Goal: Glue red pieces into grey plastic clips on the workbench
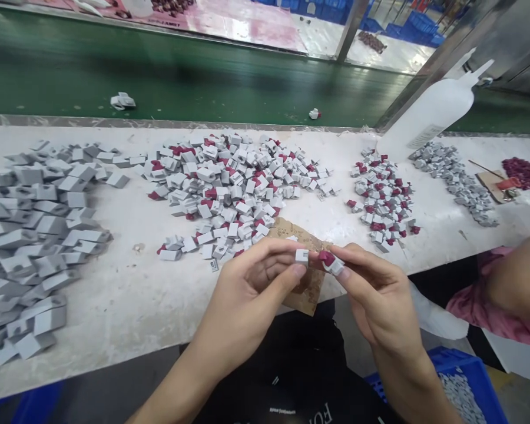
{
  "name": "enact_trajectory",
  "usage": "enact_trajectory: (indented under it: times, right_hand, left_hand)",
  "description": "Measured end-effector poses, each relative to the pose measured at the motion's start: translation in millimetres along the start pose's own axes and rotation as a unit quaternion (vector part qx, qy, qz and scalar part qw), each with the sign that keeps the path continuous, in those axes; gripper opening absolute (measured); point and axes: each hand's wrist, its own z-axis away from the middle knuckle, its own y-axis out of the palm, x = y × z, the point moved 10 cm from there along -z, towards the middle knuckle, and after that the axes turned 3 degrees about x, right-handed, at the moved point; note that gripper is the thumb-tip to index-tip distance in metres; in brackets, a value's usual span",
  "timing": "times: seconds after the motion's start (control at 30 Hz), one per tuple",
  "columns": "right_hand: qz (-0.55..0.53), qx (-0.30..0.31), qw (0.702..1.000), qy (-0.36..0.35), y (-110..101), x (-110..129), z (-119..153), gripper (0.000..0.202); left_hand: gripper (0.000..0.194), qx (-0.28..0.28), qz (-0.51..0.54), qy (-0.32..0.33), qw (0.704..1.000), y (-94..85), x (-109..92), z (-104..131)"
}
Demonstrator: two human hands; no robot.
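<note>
As our forearms (pixel 181 377) angle inward, cropped below, our left hand (pixel 247 291) pinches a grey plastic block (pixel 301 256) and our right hand (pixel 382 294) a maroon-and-grey piece (pixel 331 262) just beside it, over brown cardboard (pixel 306 302). Our fingers (pixel 298 271) partly hide both.

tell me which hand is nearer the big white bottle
Right. The right hand is on the near side of the white bottle, to its left; the left hand is farther left.
</note>
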Motion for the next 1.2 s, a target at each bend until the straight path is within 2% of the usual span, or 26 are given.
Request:
enact_trajectory:
  times: [0.23,0.5,0.63,0.73,0.8,0.87,0.93,1.0,1.07,1.13,1.2]
  right_hand:
    - [0.012,0.012,1.000,0.003,2,-1,-1,0.027]
    - [0.075,0.045,0.996,-0.015,11,19,-7,0.033]
    - [0.055,0.074,0.996,-0.018,19,19,-14,0.034]
    - [0.035,0.091,0.995,-0.009,24,20,-25,0.030]
    - [0.033,0.125,0.992,0.001,31,26,-38,0.027]
    - [0.058,0.189,0.980,0.007,43,34,-61,0.024]
    - [0.119,0.225,0.967,-0.018,52,44,-98,0.022]
    - [0.218,0.183,0.955,-0.080,50,53,-155,0.021]
    - [0.338,0.094,0.926,-0.138,46,55,-219,0.032]
    - [0.450,0.058,0.884,-0.113,50,33,-283,0.049]
    - [0.468,0.054,0.877,-0.092,58,10,-335,0.058]
  left_hand:
    - [0.012,0.012,0.007,-0.022,1.000,2.7,3,-2]
    - [0.011,0.057,-0.019,-0.043,0.997,4.7,6,-1]
    - [0.011,0.059,-0.035,-0.033,0.997,4.3,-3,-1]
    - [0.009,0.040,-0.082,0.000,0.996,-1.7,-16,-4]
    - [0.011,0.027,-0.119,0.024,0.992,-8.3,-27,-8]
    - [0.015,0.013,-0.176,0.034,0.984,-18.0,-41,-15]
    - [0.020,-0.015,-0.253,0.038,0.966,-32.5,-62,-27]
    - [0.024,-0.066,-0.338,0.042,0.938,-52.4,-89,-46]
    - [0.027,-0.127,-0.417,0.043,0.899,-74.7,-116,-77]
    - [0.027,-0.173,-0.481,0.041,0.858,-94.8,-135,-118]
    - [0.022,-0.189,-0.498,0.043,0.845,-110.5,-141,-166]
